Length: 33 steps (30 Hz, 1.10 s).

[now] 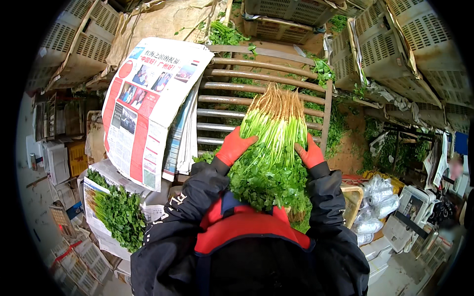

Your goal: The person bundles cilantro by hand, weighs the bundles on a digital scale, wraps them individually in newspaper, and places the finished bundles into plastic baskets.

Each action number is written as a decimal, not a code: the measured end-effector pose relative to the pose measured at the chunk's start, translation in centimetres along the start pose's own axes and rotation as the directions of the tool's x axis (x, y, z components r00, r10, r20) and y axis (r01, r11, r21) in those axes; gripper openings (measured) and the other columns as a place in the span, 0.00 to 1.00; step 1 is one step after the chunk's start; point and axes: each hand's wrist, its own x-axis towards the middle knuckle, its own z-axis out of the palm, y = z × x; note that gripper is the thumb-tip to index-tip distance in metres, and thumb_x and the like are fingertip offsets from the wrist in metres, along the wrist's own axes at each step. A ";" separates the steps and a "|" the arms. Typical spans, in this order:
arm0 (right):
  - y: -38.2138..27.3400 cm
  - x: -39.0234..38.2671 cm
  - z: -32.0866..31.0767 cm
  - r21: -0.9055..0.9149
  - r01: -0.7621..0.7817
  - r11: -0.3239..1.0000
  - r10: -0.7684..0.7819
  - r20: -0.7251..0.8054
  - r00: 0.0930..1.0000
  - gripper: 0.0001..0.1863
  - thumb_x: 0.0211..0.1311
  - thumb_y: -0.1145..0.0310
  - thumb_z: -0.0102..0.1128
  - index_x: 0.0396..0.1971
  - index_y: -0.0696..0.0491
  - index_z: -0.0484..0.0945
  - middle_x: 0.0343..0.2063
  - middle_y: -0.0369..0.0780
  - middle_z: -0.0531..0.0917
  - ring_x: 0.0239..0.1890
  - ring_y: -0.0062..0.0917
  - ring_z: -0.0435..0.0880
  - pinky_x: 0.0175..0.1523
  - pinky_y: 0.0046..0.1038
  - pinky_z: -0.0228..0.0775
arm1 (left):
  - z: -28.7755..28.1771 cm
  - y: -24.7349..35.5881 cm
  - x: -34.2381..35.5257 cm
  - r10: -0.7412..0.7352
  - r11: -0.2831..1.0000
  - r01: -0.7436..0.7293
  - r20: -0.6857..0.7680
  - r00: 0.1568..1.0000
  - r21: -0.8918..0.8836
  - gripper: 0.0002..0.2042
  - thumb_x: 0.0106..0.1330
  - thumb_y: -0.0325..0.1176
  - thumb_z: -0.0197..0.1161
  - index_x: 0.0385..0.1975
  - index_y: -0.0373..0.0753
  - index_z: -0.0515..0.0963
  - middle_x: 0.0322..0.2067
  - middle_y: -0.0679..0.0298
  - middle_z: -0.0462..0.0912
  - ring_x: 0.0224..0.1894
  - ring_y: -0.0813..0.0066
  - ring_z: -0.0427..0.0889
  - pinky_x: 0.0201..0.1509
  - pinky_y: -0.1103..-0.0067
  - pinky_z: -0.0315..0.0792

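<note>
A big bunch of coriander-like greens (276,128) lies over the slatted metal rack in front of me, brown roots at the far end and leaves toward my body. From its left side my left hand (236,146), in an orange-red glove, grips the stems with the thumb on top. My right hand (311,152), gloved alike, presses in from the right side, thumb over the stems. The fingers beneath the bunch are hidden. Left of the bunch, a thick stack of newspapers (143,98) covers part of the rack (256,74).
Another bunch of greens (121,212) rests on newspaper at the lower left. Plastic crates (429,44) stand at the far right, with more crates (286,29) at the back. Loose leaves (224,34) litter the floor. Clear plastic-wrapped packs (377,202) sit at the right.
</note>
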 end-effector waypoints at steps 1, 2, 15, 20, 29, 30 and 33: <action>-0.2 0.4 -0.8 -0.037 0.050 0.998 -0.052 -0.066 0.996 0.38 0.54 0.52 0.63 0.60 0.59 0.62 0.49 0.55 0.75 0.51 0.45 0.75 0.53 0.37 0.67 | -0.1 -0.4 0.2 -0.008 1.000 0.007 0.013 1.000 0.010 0.28 0.52 0.46 0.67 0.48 0.33 0.72 0.41 0.53 0.82 0.43 0.62 0.80 0.50 0.74 0.71; -0.4 1.1 -1.9 -0.078 0.096 0.992 -0.106 -0.133 0.985 0.37 0.54 0.52 0.63 0.58 0.59 0.65 0.48 0.54 0.76 0.48 0.43 0.77 0.52 0.37 0.68 | -0.2 0.0 -0.1 0.008 0.999 -0.007 0.019 1.000 -0.035 0.27 0.52 0.46 0.67 0.47 0.33 0.73 0.40 0.54 0.82 0.43 0.62 0.80 0.50 0.74 0.70; -8.5 13.2 2.0 -0.432 0.177 0.884 -0.178 0.039 0.983 0.28 0.47 0.45 0.65 0.37 0.56 0.81 0.31 0.48 0.82 0.35 0.43 0.81 0.43 0.39 0.72 | -2.1 -0.5 0.7 -0.007 1.000 0.007 0.126 0.992 0.000 0.23 0.60 0.44 0.62 0.50 0.33 0.73 0.43 0.58 0.80 0.45 0.71 0.77 0.51 0.76 0.68; -8.9 12.7 2.9 -0.462 0.244 0.852 -0.284 -0.017 0.959 0.27 0.47 0.48 0.66 0.39 0.55 0.81 0.32 0.48 0.83 0.36 0.43 0.81 0.42 0.39 0.72 | -2.7 -0.9 1.0 0.071 0.993 -0.047 0.230 0.971 -0.107 0.23 0.64 0.43 0.59 0.53 0.32 0.71 0.46 0.62 0.78 0.47 0.76 0.73 0.54 0.78 0.66; -8.6 12.0 2.7 -0.406 0.502 0.764 -0.618 -0.236 0.750 0.11 0.46 0.66 0.66 0.28 0.56 0.79 0.27 0.46 0.78 0.32 0.44 0.77 0.37 0.43 0.68 | -4.4 1.4 0.8 -0.021 0.994 0.053 0.297 0.955 -0.100 0.26 0.63 0.48 0.58 0.49 0.29 0.73 0.43 0.58 0.80 0.44 0.72 0.75 0.52 0.76 0.67; -8.5 12.2 2.9 -0.403 0.480 0.779 -0.590 -0.213 0.779 0.11 0.46 0.66 0.67 0.29 0.55 0.79 0.28 0.46 0.78 0.33 0.45 0.76 0.38 0.43 0.69 | -4.3 1.5 0.8 -0.012 0.995 0.039 0.297 0.955 -0.087 0.25 0.63 0.48 0.58 0.49 0.29 0.74 0.43 0.58 0.80 0.44 0.72 0.75 0.52 0.76 0.67; -8.4 13.3 3.6 -0.398 0.465 0.791 -0.576 -0.228 0.785 0.09 0.50 0.67 0.65 0.30 0.55 0.79 0.28 0.45 0.79 0.34 0.43 0.78 0.38 0.40 0.70 | -4.2 1.5 0.8 0.007 0.997 0.019 0.324 0.946 -0.078 0.24 0.64 0.46 0.57 0.49 0.29 0.74 0.42 0.58 0.81 0.43 0.72 0.76 0.51 0.75 0.67</action>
